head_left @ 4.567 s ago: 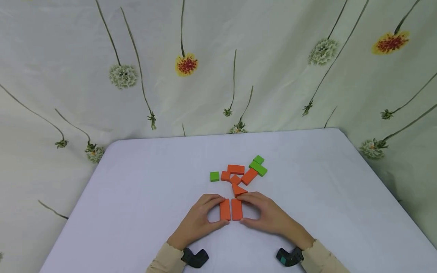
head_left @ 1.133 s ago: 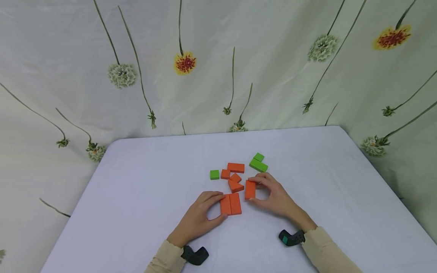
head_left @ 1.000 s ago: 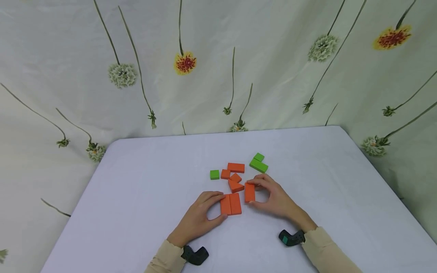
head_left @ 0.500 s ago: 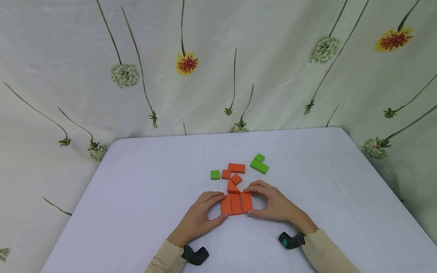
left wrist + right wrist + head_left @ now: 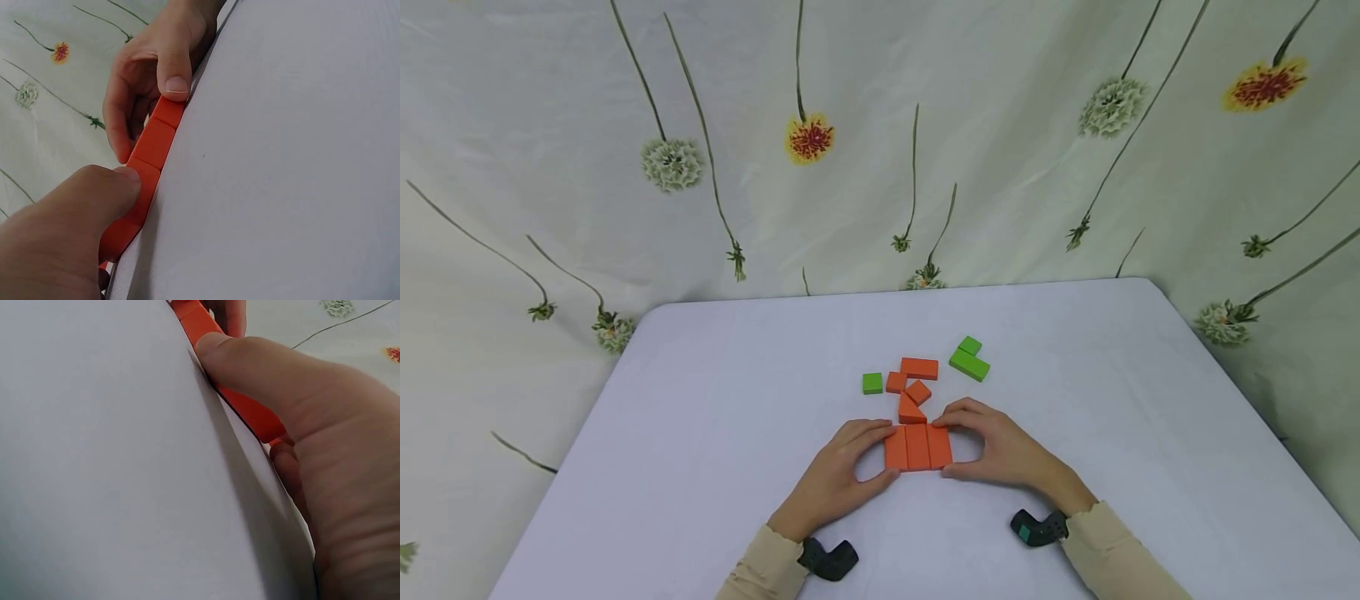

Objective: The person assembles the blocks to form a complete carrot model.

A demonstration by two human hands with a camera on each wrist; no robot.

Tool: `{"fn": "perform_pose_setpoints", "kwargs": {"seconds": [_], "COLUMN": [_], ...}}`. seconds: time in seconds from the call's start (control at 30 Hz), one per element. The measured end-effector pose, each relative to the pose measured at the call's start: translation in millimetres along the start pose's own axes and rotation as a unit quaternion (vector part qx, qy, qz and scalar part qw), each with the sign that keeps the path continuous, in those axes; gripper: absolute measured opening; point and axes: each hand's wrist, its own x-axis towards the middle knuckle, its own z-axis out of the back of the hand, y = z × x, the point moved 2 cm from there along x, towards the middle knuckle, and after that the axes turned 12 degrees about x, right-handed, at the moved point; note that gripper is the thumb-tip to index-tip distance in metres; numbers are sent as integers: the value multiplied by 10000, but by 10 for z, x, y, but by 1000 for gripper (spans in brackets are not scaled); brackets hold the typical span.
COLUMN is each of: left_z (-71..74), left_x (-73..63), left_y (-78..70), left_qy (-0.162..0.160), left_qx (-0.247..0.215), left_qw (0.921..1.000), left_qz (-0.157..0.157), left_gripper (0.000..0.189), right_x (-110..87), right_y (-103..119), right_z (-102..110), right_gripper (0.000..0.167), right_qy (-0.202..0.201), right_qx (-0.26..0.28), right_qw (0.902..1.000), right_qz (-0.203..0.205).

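Three orange rectangular blocks lie side by side in a row on the white table (image 5: 730,400). My left hand (image 5: 838,471) pinches the left block (image 5: 896,450) between thumb and fingers at its near and far ends. The right block (image 5: 939,447) is held the same way by my right hand (image 5: 996,446). Between them sits the middle block (image 5: 917,448), flush against both. An orange triangular block (image 5: 911,409) lies just beyond the row's far edge. In the left wrist view, my left thumb (image 5: 115,187) presses the near face of the row; the fingers behind are mostly hidden.
Farther back lie a small orange block (image 5: 918,392), an orange cube (image 5: 897,382) and an orange rectangular block (image 5: 920,368). A green cube (image 5: 872,383) is to their left. To their right, a long green block (image 5: 969,365) adjoins a smaller green one (image 5: 970,345).
My right hand has brought a third orange block from the back right down against the pair, closing the gap. The triangular block has turned and shifted slightly left. My left hand has stayed put.
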Motion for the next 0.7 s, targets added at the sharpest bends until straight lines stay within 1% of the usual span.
{"fn": "perform_pose_setpoints", "kwargs": {"seconds": [0.23,0.4,0.7], "left_z": [2,6,-14], "left_x": [-7,-14,-9], "left_y": [13,18,27], "left_qy": [-58,-99,-203], "left_qx": [-7,-55,20], "left_qw": [10000,9999,9998], "left_qz": [25,80,42], "left_gripper": [58,58,57], "right_x": [8,24,13], "right_y": [3,12,37], "right_z": [-14,-27,-22], "right_gripper": [53,56,57], "right_qy": [-19,-121,-207], "right_qx": [-139,-281,-218], "right_qw": [9999,9994,9995], "right_qz": [60,133,41]}}
